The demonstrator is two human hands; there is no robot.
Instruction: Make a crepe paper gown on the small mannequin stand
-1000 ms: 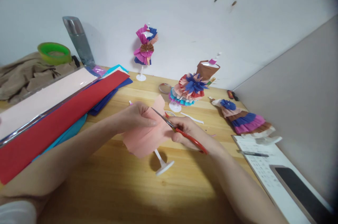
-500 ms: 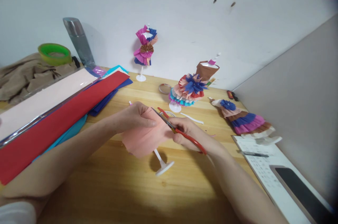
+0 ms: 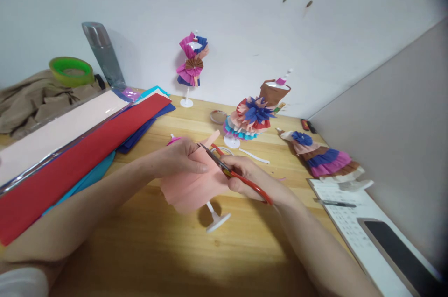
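My left hand pinches a sheet of pink crepe paper wrapped around a small white mannequin stand lying tilted over the wooden table. My right hand grips red-handled scissors, their blades open against the paper's upper edge just beside my left thumb. A strip of the pink paper sticks up past the blades.
Long sheets of red, pale pink, blue and teal paper lie at the left. Three paper-dressed mannequins stand or lie behind. A tape roll, green tape ring, metal bottle, pen, notepad and phone sit around.
The scissor blades have opened and shifted slightly along the paper's top edge, and a pink strip now stands up beyond them. Both hands stay in nearly the same place.
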